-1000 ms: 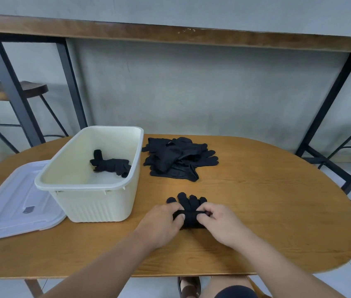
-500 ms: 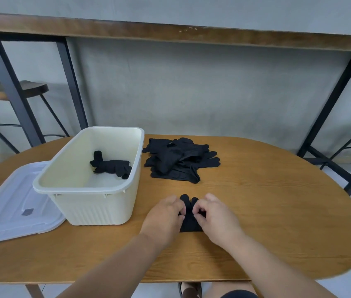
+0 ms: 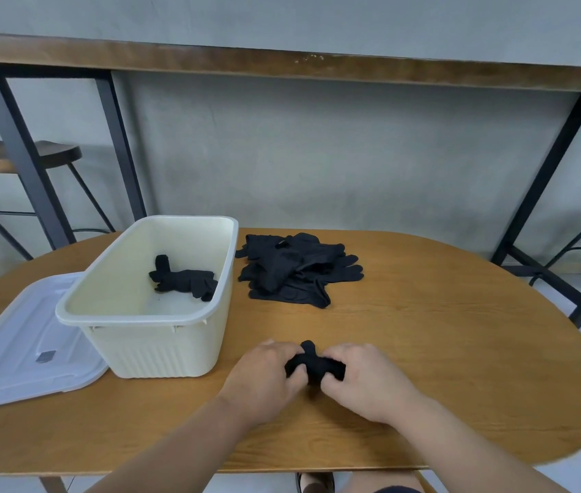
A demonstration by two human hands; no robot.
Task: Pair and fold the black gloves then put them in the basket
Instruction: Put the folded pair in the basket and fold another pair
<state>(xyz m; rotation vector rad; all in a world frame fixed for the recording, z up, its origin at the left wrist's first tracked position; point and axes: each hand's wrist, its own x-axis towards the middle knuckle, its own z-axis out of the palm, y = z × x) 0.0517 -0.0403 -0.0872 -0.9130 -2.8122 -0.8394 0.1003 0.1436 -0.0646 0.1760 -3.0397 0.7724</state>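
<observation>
1. While both hands work at the near edge of the table (image 3: pixel 460 350), the left hand (image 3: pixel 264 377) and right hand (image 3: pixel 367 378) each have their fingers curled round opposite ends of one small bundle of black gloves (image 3: pixel 314 364), gripping it between them.
2. Holding it from both sides looks meant to keep the paired gloves pressed together while they are folded or tucked into a compact roll; a single hand would likely let the soft fabric spring open.
3. That bundle rests on or just above the tabletop, between the hands, with its long axis running left to right and one short stub of fabric poking up and away from the person.
4. Just beside the left hand stands the cream basket (image 3: pixel 139 336), near enough for a short carry. One folded pair (image 3: pixel 184 281) already lies inside, toward its right wall.
5. Farther back, just right of the basket, the pile of loose gloves (image 3: pixel 296 270) lies flat, several fingertips pointing right, within reach for the next pairing.
6. Left of the basket lies its translucent lid (image 3: pixel 22 354), flat and out of the way.
</observation>
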